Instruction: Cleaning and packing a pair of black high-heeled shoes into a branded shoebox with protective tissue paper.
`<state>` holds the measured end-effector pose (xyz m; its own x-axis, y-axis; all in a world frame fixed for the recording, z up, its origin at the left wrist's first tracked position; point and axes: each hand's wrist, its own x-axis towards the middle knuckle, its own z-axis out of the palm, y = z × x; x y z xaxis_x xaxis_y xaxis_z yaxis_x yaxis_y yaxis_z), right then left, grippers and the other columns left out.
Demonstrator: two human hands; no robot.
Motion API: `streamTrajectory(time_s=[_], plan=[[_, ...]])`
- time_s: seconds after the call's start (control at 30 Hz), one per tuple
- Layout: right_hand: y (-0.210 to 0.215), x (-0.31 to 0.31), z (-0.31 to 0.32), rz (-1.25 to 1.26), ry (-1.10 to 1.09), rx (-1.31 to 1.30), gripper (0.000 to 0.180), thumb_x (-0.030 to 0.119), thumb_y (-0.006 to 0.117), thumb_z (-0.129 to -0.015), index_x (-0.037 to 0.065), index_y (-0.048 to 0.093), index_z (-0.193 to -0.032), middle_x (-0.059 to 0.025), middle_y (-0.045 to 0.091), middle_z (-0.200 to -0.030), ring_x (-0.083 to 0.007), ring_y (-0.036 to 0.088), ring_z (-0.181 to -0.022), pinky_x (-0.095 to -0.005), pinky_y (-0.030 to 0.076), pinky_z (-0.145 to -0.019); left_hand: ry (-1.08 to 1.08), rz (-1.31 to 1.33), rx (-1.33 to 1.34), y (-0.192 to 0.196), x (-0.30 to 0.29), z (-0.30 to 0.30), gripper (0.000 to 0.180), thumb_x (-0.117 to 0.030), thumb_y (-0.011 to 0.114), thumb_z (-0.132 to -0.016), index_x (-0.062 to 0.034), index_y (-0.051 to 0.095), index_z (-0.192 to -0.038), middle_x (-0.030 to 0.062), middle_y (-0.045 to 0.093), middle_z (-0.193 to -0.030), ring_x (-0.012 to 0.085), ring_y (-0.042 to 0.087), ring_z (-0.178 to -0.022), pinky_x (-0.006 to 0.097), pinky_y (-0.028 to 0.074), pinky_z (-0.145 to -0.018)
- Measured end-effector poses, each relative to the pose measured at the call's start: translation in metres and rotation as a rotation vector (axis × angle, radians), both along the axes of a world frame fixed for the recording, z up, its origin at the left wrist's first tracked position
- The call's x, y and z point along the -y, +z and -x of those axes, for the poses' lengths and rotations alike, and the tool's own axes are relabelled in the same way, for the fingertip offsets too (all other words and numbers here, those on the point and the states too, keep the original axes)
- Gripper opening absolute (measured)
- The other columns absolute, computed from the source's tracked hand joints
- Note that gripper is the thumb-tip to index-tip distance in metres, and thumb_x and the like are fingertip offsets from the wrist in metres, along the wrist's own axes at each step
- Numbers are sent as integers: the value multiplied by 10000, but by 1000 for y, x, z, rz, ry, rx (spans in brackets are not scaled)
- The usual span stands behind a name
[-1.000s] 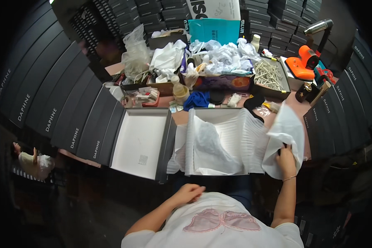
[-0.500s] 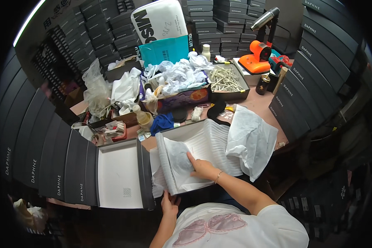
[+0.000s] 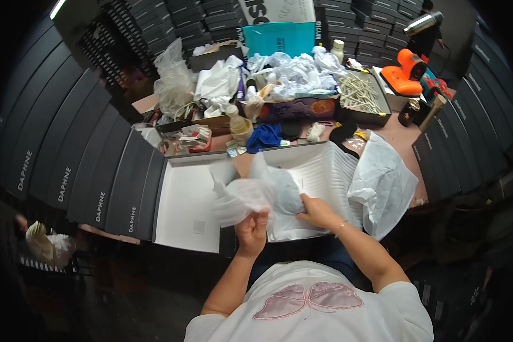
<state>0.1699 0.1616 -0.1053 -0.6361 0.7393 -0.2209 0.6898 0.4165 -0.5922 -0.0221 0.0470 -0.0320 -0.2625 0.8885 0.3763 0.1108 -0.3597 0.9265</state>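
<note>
An unlidded shoe box [image 3: 302, 153], lined with white tissue paper and a ribbed white foam sheet [image 3: 343, 176], lies in front of me. At its left side my left hand [image 3: 252, 232] pinches a thin white wrapping sheet [image 3: 233, 199], lifted and smeared by motion. My right hand [image 3: 320, 214] rests inside the box, thumb and forefinger apart, against a paper-covered greyish bundle [image 3: 286, 194]; what the paper covers is hidden. Over the box's right end hangs a loose sheet of white tissue paper [image 3: 382, 185]. To the left lies a box lid [image 3: 185, 199], white inside up.
Dark shoe boxes stand in rows at the left [image 3: 91, 154] and right [image 3: 467, 114]. Behind the work lie a blue cloth [image 3: 265, 138], a bottle [image 3: 239, 126], a carton of crumpled paper [image 3: 293, 108], a box of white sticks [image 3: 380, 117] and an orange device [image 3: 403, 77].
My left hand has risen from the box's near edge, lifting the wrapping sheet up and leftward. My right hand stays in the box. The whole view has shifted, moving the scene right and up.
</note>
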Motion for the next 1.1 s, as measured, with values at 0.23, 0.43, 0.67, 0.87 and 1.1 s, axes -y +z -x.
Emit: streamTrajectory(time_s=[0.23,0.43,0.67,0.87,1.1], plan=[[-16,1,-54,-765,-159,-325,445,167,655,-787,25,528,-1190,-212,594,-1086,-411,553,-1052,-497,430,-902,-545,-5,-507,-12,-78,-77,275,-202,655,-862,-30,630,-1075,179,584,-1261,349,426,-1325,481,207,-1147],[51,21,-137,-663,-501,85,565,138,755,-681,106,566,-1212,-187,407,-1395,-380,353,-1315,-542,279,-1053,-197,111,-896,-64,-97,-53,469,-345,601,-888,-43,584,-1246,207,528,-1336,354,382,-1353,498,232,-1126],[12,-3,-208,-608,-727,-241,228,59,613,-743,15,567,-962,-187,590,-1065,-358,570,-1012,-477,432,-892,-722,707,-1437,-128,-162,-70,930,-646,614,-747,31,457,-1365,234,389,-1457,374,341,-1367,523,228,-1100],[103,-64,-268,-477,-937,-450,109,94,551,-845,-11,544,-872,-197,568,-710,-320,577,-657,-387,446,-613,-333,569,-1440,-95,-135,-83,759,-523,662,-760,54,567,-1245,245,453,-1393,346,489,-1237,462,323,-1061],[237,-89,-218,-598,-521,-695,161,50,511,-881,9,585,-1018,-55,592,-705,-132,557,-645,-299,453,-603,-380,259,-21,-24,-132,-83,391,-239,602,-919,-32,583,-1251,140,607,-1220,240,589,-1091,375,441,-979]])
